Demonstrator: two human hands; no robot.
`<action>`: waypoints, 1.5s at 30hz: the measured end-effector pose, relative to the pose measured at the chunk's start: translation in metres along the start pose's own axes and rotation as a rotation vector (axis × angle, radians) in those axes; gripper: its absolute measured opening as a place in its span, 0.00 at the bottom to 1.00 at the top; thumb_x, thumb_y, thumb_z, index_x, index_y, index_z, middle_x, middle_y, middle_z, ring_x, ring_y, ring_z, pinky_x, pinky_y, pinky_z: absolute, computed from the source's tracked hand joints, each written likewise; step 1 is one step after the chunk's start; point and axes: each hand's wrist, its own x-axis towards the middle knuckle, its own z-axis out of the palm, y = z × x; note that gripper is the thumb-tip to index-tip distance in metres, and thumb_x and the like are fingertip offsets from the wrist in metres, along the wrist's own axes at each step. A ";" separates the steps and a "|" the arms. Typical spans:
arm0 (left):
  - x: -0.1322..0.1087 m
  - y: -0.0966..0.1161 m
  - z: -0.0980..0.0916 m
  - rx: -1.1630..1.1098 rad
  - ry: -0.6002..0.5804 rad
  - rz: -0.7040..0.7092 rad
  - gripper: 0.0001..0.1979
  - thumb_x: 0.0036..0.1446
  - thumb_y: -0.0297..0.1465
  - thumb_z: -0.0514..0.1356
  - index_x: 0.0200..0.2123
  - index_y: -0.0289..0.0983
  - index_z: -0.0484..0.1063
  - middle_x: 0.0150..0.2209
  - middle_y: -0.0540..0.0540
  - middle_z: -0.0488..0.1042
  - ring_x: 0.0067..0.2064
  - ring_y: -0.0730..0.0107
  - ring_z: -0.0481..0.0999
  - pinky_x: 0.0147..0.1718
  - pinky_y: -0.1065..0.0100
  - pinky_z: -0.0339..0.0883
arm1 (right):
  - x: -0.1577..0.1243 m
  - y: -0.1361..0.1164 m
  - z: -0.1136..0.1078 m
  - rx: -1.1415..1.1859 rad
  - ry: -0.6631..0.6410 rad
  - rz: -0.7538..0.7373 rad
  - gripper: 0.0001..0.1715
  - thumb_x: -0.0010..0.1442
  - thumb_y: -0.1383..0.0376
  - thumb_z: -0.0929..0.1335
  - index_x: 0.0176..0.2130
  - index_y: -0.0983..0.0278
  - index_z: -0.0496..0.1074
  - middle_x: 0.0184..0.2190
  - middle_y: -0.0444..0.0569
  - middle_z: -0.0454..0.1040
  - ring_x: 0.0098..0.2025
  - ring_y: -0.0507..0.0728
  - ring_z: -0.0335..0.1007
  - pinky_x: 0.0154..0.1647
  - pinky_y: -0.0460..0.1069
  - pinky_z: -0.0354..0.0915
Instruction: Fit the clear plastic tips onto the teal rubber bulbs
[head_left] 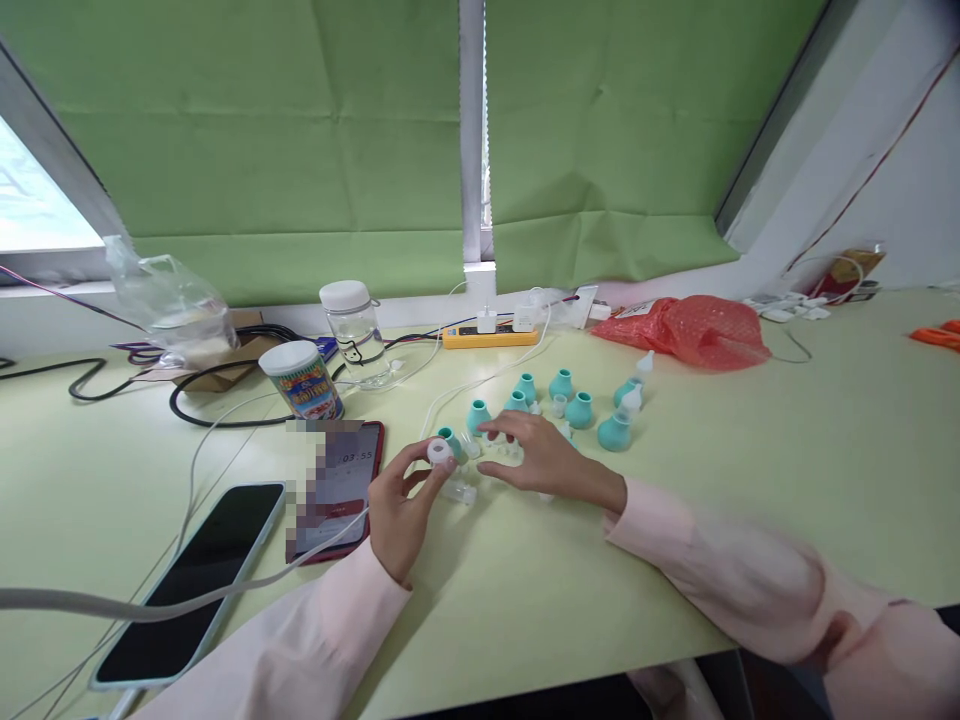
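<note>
My left hand [401, 505] pinches a small translucent plastic piece with a round opening [439, 452] between thumb and fingertips. Right behind it stands a teal rubber bulb [449, 441]. My right hand [529, 455] hovers with thumb and fingers apart over small clear plastic parts [504, 447], nothing visible between them. A clear tube-shaped part [459, 492] lies just under the left fingertips. Beyond the right hand are several open-necked teal bulbs [579, 409]. To its right, a teal bulb with a clear pointed tip [616, 431] sits beside a similar one [628, 391].
Two phones lie at left, one black-screened [199, 580], one red-cased [352, 490], with a white cable across. Behind them stand a colourful canister [304, 382] and a clear jar [358, 340]. A yellow power strip [491, 338] and red bubble wrap [697, 330] lie at the back.
</note>
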 end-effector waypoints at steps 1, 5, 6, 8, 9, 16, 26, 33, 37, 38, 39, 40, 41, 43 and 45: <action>0.001 -0.001 -0.001 0.005 0.019 0.021 0.10 0.44 0.31 0.60 0.33 0.36 0.71 0.36 0.47 0.69 0.40 0.68 0.68 0.35 0.71 0.66 | 0.006 -0.004 0.002 0.018 0.008 -0.017 0.25 0.46 0.57 0.67 0.43 0.67 0.67 0.32 0.50 0.70 0.34 0.55 0.65 0.33 0.49 0.60; 0.002 -0.003 -0.003 0.018 0.036 0.050 0.10 0.44 0.31 0.60 0.34 0.37 0.71 0.34 0.48 0.68 0.37 0.70 0.67 0.30 0.74 0.64 | 0.024 -0.019 0.010 0.128 0.022 -0.122 0.25 0.45 0.58 0.68 0.43 0.67 0.67 0.32 0.50 0.70 0.35 0.54 0.64 0.36 0.49 0.61; 0.002 -0.002 -0.003 -0.002 0.036 0.028 0.12 0.45 0.31 0.60 0.36 0.37 0.71 0.34 0.48 0.68 0.36 0.70 0.68 0.30 0.73 0.64 | 0.026 -0.022 0.012 0.181 0.034 -0.158 0.25 0.45 0.59 0.68 0.43 0.67 0.66 0.33 0.50 0.70 0.34 0.53 0.64 0.36 0.48 0.61; 0.003 -0.001 -0.003 -0.050 0.014 -0.022 0.14 0.45 0.31 0.60 0.38 0.36 0.70 0.35 0.47 0.70 0.37 0.69 0.68 0.32 0.72 0.65 | 0.026 -0.025 0.015 0.294 0.083 -0.220 0.23 0.48 0.62 0.67 0.45 0.66 0.65 0.35 0.49 0.70 0.33 0.51 0.65 0.36 0.47 0.62; 0.003 0.000 -0.003 -0.068 -0.011 -0.040 0.14 0.45 0.31 0.60 0.38 0.36 0.69 0.35 0.47 0.71 0.38 0.68 0.68 0.34 0.71 0.65 | 0.025 -0.026 0.016 0.336 0.107 -0.247 0.21 0.50 0.63 0.66 0.45 0.66 0.64 0.35 0.49 0.71 0.33 0.51 0.65 0.35 0.46 0.62; 0.009 -0.006 -0.001 0.004 0.014 -0.060 0.28 0.44 0.32 0.60 0.51 0.39 0.56 0.46 0.43 0.63 0.46 0.65 0.64 0.42 0.66 0.62 | 0.025 -0.016 0.018 0.302 0.109 -0.165 0.12 0.53 0.62 0.63 0.37 0.67 0.68 0.40 0.53 0.70 0.39 0.54 0.65 0.37 0.47 0.63; 0.013 -0.034 -0.003 0.017 -0.166 -0.087 0.30 0.44 0.29 0.59 0.52 0.41 0.52 0.43 0.42 0.67 0.45 0.62 0.68 0.42 0.61 0.62 | 0.028 -0.015 0.020 0.243 -0.051 -0.271 0.13 0.51 0.62 0.66 0.36 0.66 0.69 0.36 0.52 0.70 0.37 0.54 0.66 0.39 0.49 0.62; 0.007 -0.004 -0.001 -0.056 0.033 0.025 0.13 0.46 0.32 0.58 0.37 0.37 0.64 0.38 0.46 0.67 0.42 0.67 0.67 0.37 0.69 0.64 | 0.019 -0.032 0.000 0.841 -0.034 0.084 0.17 0.48 0.58 0.66 0.36 0.66 0.69 0.34 0.48 0.69 0.33 0.52 0.68 0.32 0.47 0.68; 0.000 0.006 0.000 -0.254 -0.040 -0.156 0.09 0.49 0.33 0.52 0.33 0.35 0.65 0.27 0.49 0.67 0.26 0.72 0.68 0.21 0.71 0.66 | -0.001 -0.037 -0.016 0.885 -0.027 0.144 0.15 0.48 0.59 0.67 0.35 0.65 0.72 0.33 0.47 0.72 0.35 0.53 0.68 0.36 0.48 0.68; -0.001 0.006 0.000 -0.289 -0.063 -0.205 0.09 0.49 0.33 0.52 0.32 0.35 0.65 0.23 0.50 0.67 0.23 0.73 0.67 0.17 0.72 0.64 | -0.007 -0.036 -0.018 0.833 -0.001 0.155 0.15 0.47 0.60 0.68 0.35 0.65 0.72 0.32 0.47 0.72 0.34 0.53 0.69 0.36 0.48 0.68; -0.001 0.006 0.001 -0.307 -0.091 -0.246 0.09 0.49 0.33 0.51 0.31 0.34 0.65 0.20 0.51 0.65 0.21 0.73 0.66 0.14 0.73 0.62 | -0.012 -0.034 -0.020 0.779 0.017 0.162 0.15 0.46 0.61 0.68 0.34 0.65 0.73 0.32 0.47 0.73 0.32 0.53 0.69 0.35 0.48 0.68; -0.001 0.006 0.001 -0.313 -0.120 -0.280 0.09 0.49 0.34 0.51 0.30 0.34 0.66 0.18 0.51 0.64 0.19 0.74 0.64 0.12 0.75 0.59 | -0.017 -0.032 -0.020 0.730 0.028 0.164 0.15 0.45 0.61 0.69 0.34 0.65 0.73 0.31 0.47 0.73 0.31 0.52 0.69 0.34 0.48 0.69; -0.001 0.006 0.002 -0.306 -0.150 -0.308 0.10 0.49 0.35 0.51 0.30 0.34 0.66 0.17 0.52 0.63 0.17 0.76 0.62 0.10 0.76 0.56 | -0.021 -0.030 -0.021 0.687 0.035 0.162 0.15 0.44 0.62 0.69 0.34 0.65 0.73 0.30 0.48 0.73 0.30 0.52 0.69 0.33 0.48 0.69; -0.001 0.006 0.003 -0.263 -0.211 -0.347 0.12 0.50 0.37 0.52 0.30 0.34 0.66 0.16 0.53 0.61 0.15 0.79 0.59 0.09 0.78 0.51 | -0.027 -0.026 -0.020 0.621 0.051 0.147 0.14 0.45 0.62 0.68 0.34 0.66 0.73 0.28 0.48 0.73 0.28 0.52 0.68 0.29 0.47 0.69; -0.002 0.007 0.003 -0.206 -0.262 -0.362 0.14 0.48 0.40 0.54 0.31 0.34 0.66 0.15 0.54 0.59 0.14 0.81 0.57 0.08 0.79 0.48 | -0.030 -0.023 -0.020 0.569 0.057 0.106 0.12 0.48 0.61 0.67 0.33 0.65 0.73 0.26 0.47 0.72 0.27 0.51 0.67 0.26 0.45 0.68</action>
